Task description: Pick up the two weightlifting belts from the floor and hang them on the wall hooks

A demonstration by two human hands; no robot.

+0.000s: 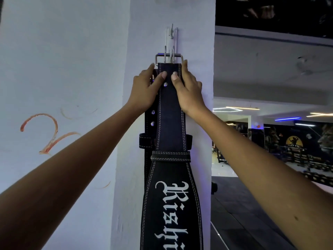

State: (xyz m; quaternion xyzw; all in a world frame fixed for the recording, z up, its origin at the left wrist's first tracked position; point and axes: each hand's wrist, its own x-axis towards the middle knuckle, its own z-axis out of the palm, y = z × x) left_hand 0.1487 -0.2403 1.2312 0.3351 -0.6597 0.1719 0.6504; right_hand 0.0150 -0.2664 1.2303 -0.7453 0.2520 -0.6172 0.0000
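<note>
A black weightlifting belt with white stitching and white lettering hangs down the white pillar. Its steel buckle sits over the lower part of the white wall hook. My left hand grips the belt's top on the left side, thumb across the front. My right hand grips the right side the same way. Behind it a second black belt with metal eyelets hangs against the pillar, mostly hidden.
The white pillar ends at a corner just right of the belts. Left of it a white wall carries red scribbles. Beyond the corner lies a dim gym room with dark floor mats and equipment racks.
</note>
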